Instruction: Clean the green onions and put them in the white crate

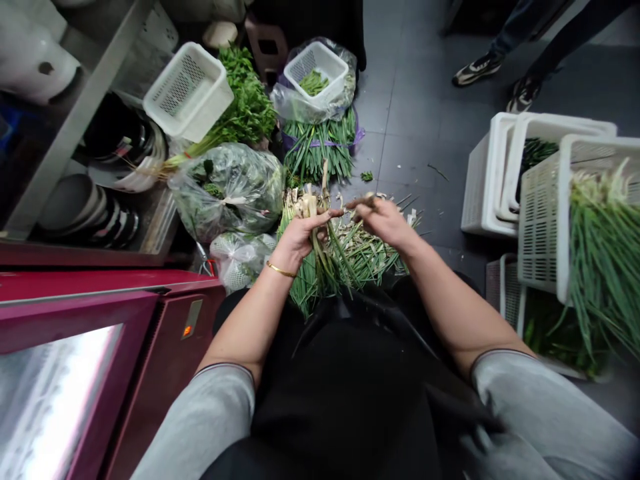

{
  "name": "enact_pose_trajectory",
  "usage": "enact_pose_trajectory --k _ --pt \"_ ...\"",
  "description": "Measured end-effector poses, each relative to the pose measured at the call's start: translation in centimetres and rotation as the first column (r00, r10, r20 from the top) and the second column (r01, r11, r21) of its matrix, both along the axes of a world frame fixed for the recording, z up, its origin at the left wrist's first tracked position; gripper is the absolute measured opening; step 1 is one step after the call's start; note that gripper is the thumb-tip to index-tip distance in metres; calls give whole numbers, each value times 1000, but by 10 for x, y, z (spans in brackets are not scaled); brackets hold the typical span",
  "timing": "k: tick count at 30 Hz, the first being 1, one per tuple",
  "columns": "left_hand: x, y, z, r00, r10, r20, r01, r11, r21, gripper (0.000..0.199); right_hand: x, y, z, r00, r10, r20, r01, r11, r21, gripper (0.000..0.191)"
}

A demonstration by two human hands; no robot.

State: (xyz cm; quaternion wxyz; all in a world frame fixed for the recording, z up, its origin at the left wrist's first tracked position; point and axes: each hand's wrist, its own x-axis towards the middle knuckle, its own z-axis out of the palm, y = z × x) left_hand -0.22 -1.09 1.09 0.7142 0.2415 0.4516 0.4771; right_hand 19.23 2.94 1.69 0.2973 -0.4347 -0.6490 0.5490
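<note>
Through my feed, the left hand's grip closes around green onions, pale ends up; I'd hold them snugly without bruising. The right hand blurs beside them, its grip unreadable; I'd use light fingertips there. Beyond lie floor scraps, then a white basket.

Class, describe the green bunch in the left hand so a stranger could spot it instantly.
Start at the wide black apron filling the lower middle. Go up to the left hand, just beyond a thin gold-coloured bracelet; it grips the long, pale-ended green bunch. Unlike the loose green stalks piled beside it, this bunch is held together.
</note>
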Motion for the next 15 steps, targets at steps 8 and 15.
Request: enact_pose_trajectory --k 8,15 --pt "-2 -4 -6 995 76 -70 -78 997 -20 45 -36 -15 -23 996 -47 -80 37 992 -117 34" --pt "-7 -10 -11 981 -33 -194 37 999 18 39 -36 -15 -15 968 -158 -197 119 973 -199 39"
